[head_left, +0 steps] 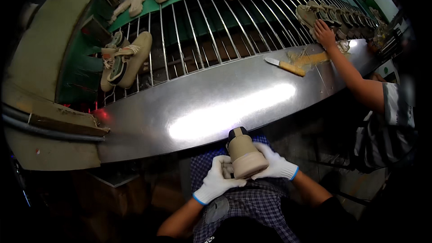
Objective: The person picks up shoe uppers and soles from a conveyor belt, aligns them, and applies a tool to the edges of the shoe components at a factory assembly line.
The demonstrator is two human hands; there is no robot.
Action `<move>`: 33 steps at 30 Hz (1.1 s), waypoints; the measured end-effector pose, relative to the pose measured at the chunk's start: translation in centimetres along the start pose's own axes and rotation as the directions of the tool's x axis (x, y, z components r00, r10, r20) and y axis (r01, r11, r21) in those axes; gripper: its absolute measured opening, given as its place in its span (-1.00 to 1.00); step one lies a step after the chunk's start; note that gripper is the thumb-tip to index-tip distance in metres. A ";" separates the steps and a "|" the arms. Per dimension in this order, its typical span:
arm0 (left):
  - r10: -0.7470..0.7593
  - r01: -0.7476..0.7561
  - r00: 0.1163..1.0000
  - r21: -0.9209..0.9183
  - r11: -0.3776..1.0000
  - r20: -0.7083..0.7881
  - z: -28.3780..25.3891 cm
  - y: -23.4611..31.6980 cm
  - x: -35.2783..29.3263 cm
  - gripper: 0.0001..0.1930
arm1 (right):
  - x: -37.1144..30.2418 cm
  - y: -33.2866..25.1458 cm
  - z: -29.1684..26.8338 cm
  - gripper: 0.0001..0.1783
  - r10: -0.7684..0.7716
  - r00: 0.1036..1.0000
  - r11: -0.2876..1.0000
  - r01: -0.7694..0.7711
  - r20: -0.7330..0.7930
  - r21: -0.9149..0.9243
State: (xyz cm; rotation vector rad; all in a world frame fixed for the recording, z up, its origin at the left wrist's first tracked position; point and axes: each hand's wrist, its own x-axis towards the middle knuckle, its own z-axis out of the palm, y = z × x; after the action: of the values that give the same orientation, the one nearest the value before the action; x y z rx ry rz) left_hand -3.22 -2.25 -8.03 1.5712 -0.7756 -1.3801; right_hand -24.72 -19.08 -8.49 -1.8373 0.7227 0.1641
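Observation:
Over my lap, just off the table's near edge, I hold a beige shoe [245, 150] between both gloved hands. Its pale sole end points toward me, and a dark collar with a tan pull strip faces the table. My left hand [219, 176], in a white knit glove with a blue cuff, grips the shoe's left side near the sole. On the other side my right hand [275, 164], gloved the same way, is closed against the sole's edge. The shoe's underside and some of my fingertips are hidden.
A steel table edge [135, 130] runs before me; a wooden-handled knife [288, 66] lies on it. Behind are metal rack bars [180, 40] with a pair of beige shoes [130, 60] at left. A co-worker's hand [325, 33] touches a row of shoes at right.

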 end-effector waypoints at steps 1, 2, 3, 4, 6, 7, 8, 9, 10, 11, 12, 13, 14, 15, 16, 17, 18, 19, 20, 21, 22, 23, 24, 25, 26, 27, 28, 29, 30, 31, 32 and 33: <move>-0.121 0.115 0.990 0.081 0.990 0.075 -1.4 0.4 -0.2 -0.16 | 0.0 1.1 0.4 0.39 0.003 1.000 0.998 -0.003 0.010 0.057; -0.044 0.035 0.997 0.130 0.991 0.067 -2.5 0.6 -0.6 -0.15 | 0.0 1.6 1.0 0.39 0.007 0.999 0.993 -0.011 0.036 0.115; -0.030 0.018 0.996 0.133 0.991 0.089 -3.7 1.1 -0.4 -0.10 | -0.1 2.0 1.4 0.39 0.011 0.998 0.985 -0.022 0.064 0.172; 0.054 -0.060 0.997 0.124 0.990 0.056 -4.4 2.1 -0.4 -0.05 | 0.4 0.7 1.1 0.35 0.093 0.972 0.889 -0.179 0.217 0.422; 0.165 -0.171 0.985 0.158 0.973 0.050 -6.2 5.3 -0.3 0.07 | 1.1 0.4 1.8 0.35 -0.092 0.981 0.817 -0.023 0.170 0.576; 0.216 -0.227 0.974 0.298 0.927 0.071 -7.4 6.4 -0.2 0.15 | 2.3 0.0 1.7 0.34 -0.197 0.970 0.768 0.062 0.144 0.638; 0.277 -0.308 0.951 0.314 0.898 0.141 -8.6 8.1 -0.2 0.21 | 2.6 -2.5 0.8 0.36 -0.257 0.952 0.733 0.079 0.168 0.676; 0.323 -0.382 0.920 0.320 0.867 0.223 -9.4 10.1 -0.5 0.27 | 2.8 -4.7 -0.6 0.34 -0.310 0.923 0.787 0.115 0.228 0.606; 0.355 -0.387 0.892 0.065 0.920 0.281 -9.3 12.0 -1.0 0.33 | 3.3 -6.7 -2.5 0.32 -0.358 0.890 0.829 0.163 0.284 0.534; 0.438 -0.461 0.855 0.019 0.887 0.279 -9.2 13.5 -2.0 0.31 | 3.7 -8.5 -4.3 0.31 -0.391 0.860 0.861 0.217 0.328 0.459; 0.526 -0.542 0.803 -0.026 0.840 0.279 -9.0 15.3 -2.7 0.29 | 4.2 -10.3 -6.0 0.22 -0.403 0.859 0.881 0.270 0.317 0.389; 0.608 -0.616 0.743 -0.070 0.785 0.280 -8.8 17.2 -3.5 0.28 | 4.5 -11.9 -6.6 -0.02 -0.417 0.896 0.837 0.312 0.153 0.450; 0.695 -0.700 0.703 -0.028 0.714 0.151 -8.3 18.1 -4.4 0.18 | 4.7 -13.4 -7.4 -0.26 -0.413 0.910 0.795 0.374 -0.025 0.477; 0.828 -0.816 0.560 0.182 0.549 0.010 -7.6 18.8 -4.6 0.09 | 4.8 -15.4 -8.3 -0.42 -0.390 0.892 0.729 0.452 -0.230 0.514; 0.876 -0.820 0.479 0.330 0.468 -0.054 -6.8 19.2 -4.0 0.06 | 6.1 -15.7 -9.0 -0.64 -0.357 0.787 0.716 0.576 -0.503 0.394; 0.916 -0.797 0.387 0.460 0.392 -0.109 -6.1 19.1 -3.2 0.02 | 6.0 -15.9 -10.3 -0.65 -0.396 0.756 0.734 0.602 -0.521 0.316; 0.938 -0.716 0.330 0.617 0.325 -0.111 -6.1 18.5 -2.1 -0.01 | 5.7 -16.9 -10.9 -0.62 -0.488 0.744 0.709 0.643 -0.457 0.290; 0.959 -0.648 0.257 0.714 0.264 -0.122 -5.7 17.6 -0.9 -0.04 | 4.9 -17.8 -11.5 -0.57 -0.562 0.728 0.692 0.674 -0.392 0.258; 0.964 -0.631 0.236 0.734 0.249 -0.124 -5.1 17.8 -0.5 -0.04 | 4.5 -19.0 -11.5 -0.46 -0.676 0.598 0.621 0.777 -0.430 0.105; 0.964 -0.607 0.231 0.755 0.247 -0.129 -4.7 17.8 -0.6 -0.05 | 3.8 -19.9 -11.7 -0.43 -0.691 0.597 0.660 0.751 -0.408 -0.020; 0.968 -0.603 0.220 0.764 0.230 -0.117 -4.6 18.0 -0.5 -0.05 | 3.2 -20.8 -12.3 -0.39 -0.704 0.599 0.686 0.713 -0.383 -0.144; 0.970 -0.607 0.217 0.763 0.222 -0.110 -4.4 18.1 -0.3 -0.05 | 2.3 -21.3 -12.6 -0.35 -0.701 0.616 0.710 0.652 -0.359 -0.267; 0.974 -0.607 0.207 0.768 0.205 -0.097 -4.3 18.2 0.0 -0.06 | 1.8 -21.6 -12.5 -0.38 -0.662 0.664 0.750 0.591 -0.349 -0.297; 0.973 -0.602 0.209 0.771 0.209 -0.100 -4.3 18.1 0.2 -0.06 | 1.6 -22.2 -12.0 -0.43 -0.606 0.696 0.796 0.525 -0.385 -0.301; 0.972 -0.604 0.213 0.768 0.214 -0.103 -4.2 18.1 0.3 -0.07 | 1.8 -21.7 -11.9 -0.45 -0.596 0.699 0.803 0.515 -0.395 -0.301; 0.972 -0.596 0.210 0.774 0.213 -0.105 -4.1 18.2 0.4 -0.07 | 2.6 -21.1 -12.1 -0.47 -0.598 0.695 0.802 0.518 -0.399 -0.299; 0.974 -0.625 0.196 0.751 0.214 -0.115 -4.0 18.2 0.7 -0.08 | 3.6 -20.5 -12.3 -0.47 -0.579 0.710 0.815 0.522 -0.401 -0.253; 0.974 -0.613 0.197 0.760 0.214 -0.116 -4.0 18.2 0.7 -0.09 | 4.6 -20.4 -12.3 -0.47 -0.562 0.724 0.825 0.528 -0.399 -0.202; 0.973 -0.602 0.197 0.769 0.215 -0.118 -4.1 18.3 0.9 -0.10 | 4.9 -20.5 -12.5 -0.46 -0.523 0.759 0.847 0.514 -0.389 -0.137; 0.973 -0.589 0.198 0.778 0.217 -0.121 -4.1 18.3 1.0 -0.11 | 5.0 -20.8 -12.5 -0.46 -0.476 0.794 0.869 0.490 -0.378 -0.067; 0.977 -0.593 0.185 0.781 0.198 -0.107 -4.3 18.2 1.3 -0.12 | 4.7 -22.0 -12.9 -0.46 -0.415 0.840 0.894 0.447 -0.349 0.012; 0.976 -0.593 0.186 0.780 0.202 -0.112 -4.4 18.2 1.4 -0.12 | 4.5 -22.7 -13.0 -0.45 -0.353 0.881 0.913 0.398 -0.313 0.089</move>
State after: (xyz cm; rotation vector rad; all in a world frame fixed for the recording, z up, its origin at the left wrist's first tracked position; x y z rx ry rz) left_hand 3.09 -10.16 7.83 1.3961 -1.4365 0.3473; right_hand -11.54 -27.65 12.89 -1.8357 0.5431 -0.4163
